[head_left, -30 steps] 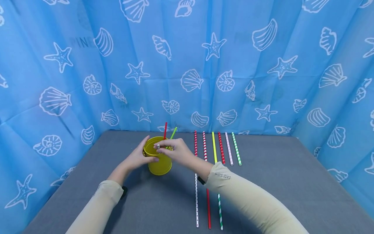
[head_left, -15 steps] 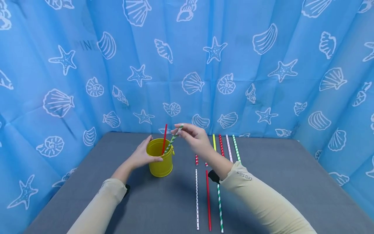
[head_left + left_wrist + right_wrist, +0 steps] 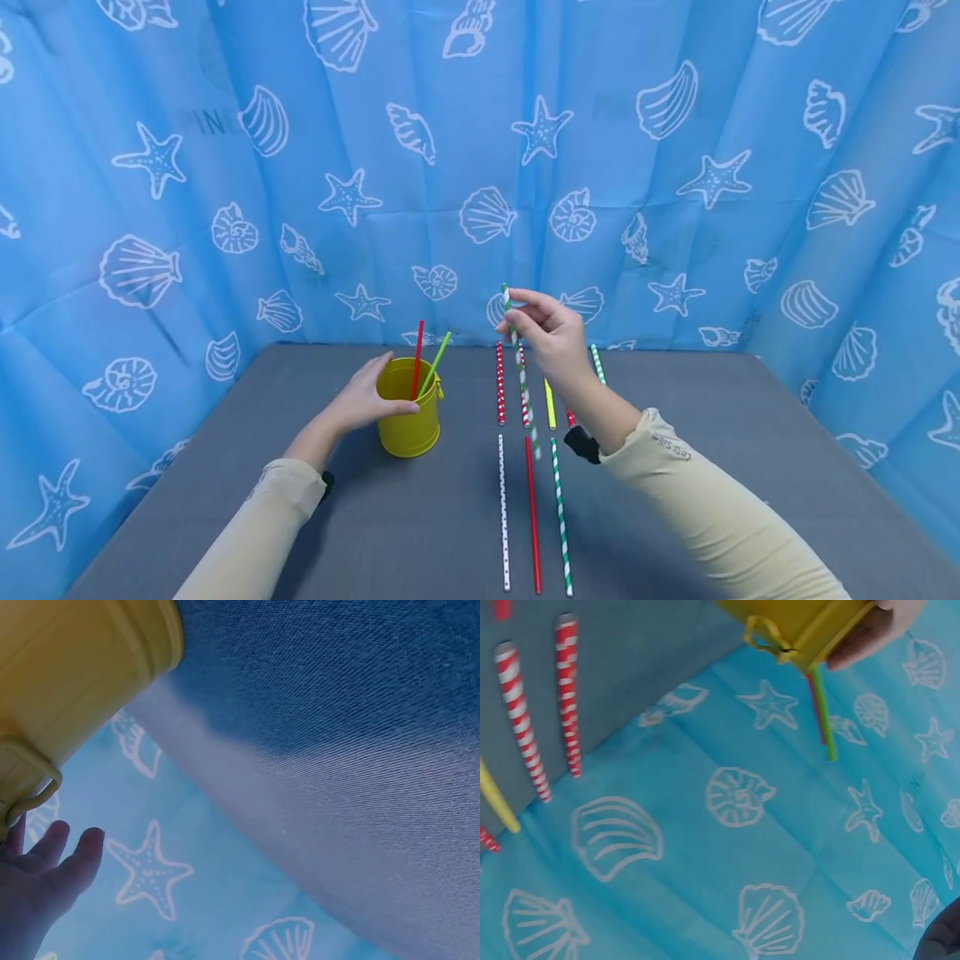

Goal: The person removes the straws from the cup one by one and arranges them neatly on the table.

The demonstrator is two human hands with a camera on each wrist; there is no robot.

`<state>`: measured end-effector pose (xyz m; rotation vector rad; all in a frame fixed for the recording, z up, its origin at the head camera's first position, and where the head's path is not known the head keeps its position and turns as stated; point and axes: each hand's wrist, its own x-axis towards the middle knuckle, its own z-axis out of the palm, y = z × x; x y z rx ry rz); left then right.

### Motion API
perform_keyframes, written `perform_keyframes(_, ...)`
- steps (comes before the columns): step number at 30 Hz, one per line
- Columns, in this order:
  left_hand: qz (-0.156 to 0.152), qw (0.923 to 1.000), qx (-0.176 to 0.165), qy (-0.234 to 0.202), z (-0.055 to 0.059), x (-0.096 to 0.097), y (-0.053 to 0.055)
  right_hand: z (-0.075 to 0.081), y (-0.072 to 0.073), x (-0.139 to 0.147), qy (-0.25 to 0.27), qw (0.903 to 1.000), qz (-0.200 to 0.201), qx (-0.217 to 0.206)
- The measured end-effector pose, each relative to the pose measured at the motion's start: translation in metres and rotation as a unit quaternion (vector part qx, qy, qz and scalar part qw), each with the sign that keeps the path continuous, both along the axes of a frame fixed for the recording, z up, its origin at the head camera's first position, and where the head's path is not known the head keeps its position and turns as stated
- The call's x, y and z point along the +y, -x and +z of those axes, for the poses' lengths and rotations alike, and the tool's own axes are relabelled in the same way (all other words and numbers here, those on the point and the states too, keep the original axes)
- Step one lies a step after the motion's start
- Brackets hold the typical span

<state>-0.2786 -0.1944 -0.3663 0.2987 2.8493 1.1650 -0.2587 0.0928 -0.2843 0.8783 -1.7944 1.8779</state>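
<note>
My left hand (image 3: 360,402) grips the side of a yellow bucket (image 3: 408,435), its thumb across the front near the rim. A red straw (image 3: 417,358) and a light green straw (image 3: 438,360) stand tilted in the bucket. In the left wrist view, fingers (image 3: 75,862) show beside the bucket's handle loop (image 3: 45,780). To the right, my right hand (image 3: 551,333) pinches a green-and-white striped straw (image 3: 523,383) near its top. That straw hangs nearly upright, overlapping a red-and-white striped straw (image 3: 526,408) on the table in the head view.
The back row of straws includes a red dotted one (image 3: 501,383) and a yellow one (image 3: 551,404); my right arm partly covers this row. In front lie a white dotted straw (image 3: 504,517), a red straw (image 3: 533,517) and a green-striped straw (image 3: 561,517). A blue curtain (image 3: 450,167) stands behind.
My right hand has lifted the green-and-white striped straw up from the bucket and carried it right, over the straw rows. The left hand keeps its grip on the bucket.
</note>
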Motion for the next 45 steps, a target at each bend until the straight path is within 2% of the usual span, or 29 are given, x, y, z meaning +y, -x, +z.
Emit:
perform_keyframes(4,-0.002,0.9999,-0.002,-0.01,-0.004,0.002,0.0,-0.008,-0.002,0.017,-0.019,0.9994,-0.03,-0.004)
perform_keyframes(8,0.008,0.9998,-0.008,-0.014,-0.006,0.003,-0.003,-0.019,-0.007,0.037,-0.073,0.9957,-0.056,-0.008)
perform_keyframes(17,0.019,0.9998,-0.002,-0.011,-0.003,0.005,-0.004,-0.038,-0.021,0.079,-0.196,0.9756,-0.098,-0.009)
perform_keyframes(21,0.019,0.9998,0.005,-0.002,-0.005,0.004,-0.004,-0.045,-0.026,0.093,-0.216,0.9718,-0.093,0.0)
perform_keyframes(30,0.027,0.9996,0.007,0.002,-0.008,0.001,-0.003,-0.065,-0.031,0.112,-0.222,0.9733,-0.058,-0.006)
perform_keyframes(36,0.028,0.9996,-0.005,-0.007,-0.006,0.002,-0.002,-0.084,-0.03,0.119,-0.263,0.9634,-0.039,-0.037)
perform_keyframes(42,0.025,0.9996,-0.001,-0.014,-0.003,0.001,-0.003,-0.102,-0.028,0.123,-0.286,0.9531,-0.01,-0.097)
perform_keyframes(45,0.023,0.9997,-0.005,-0.012,-0.004,0.001,-0.004,-0.108,-0.029,0.123,-0.302,0.945,-0.003,-0.125)
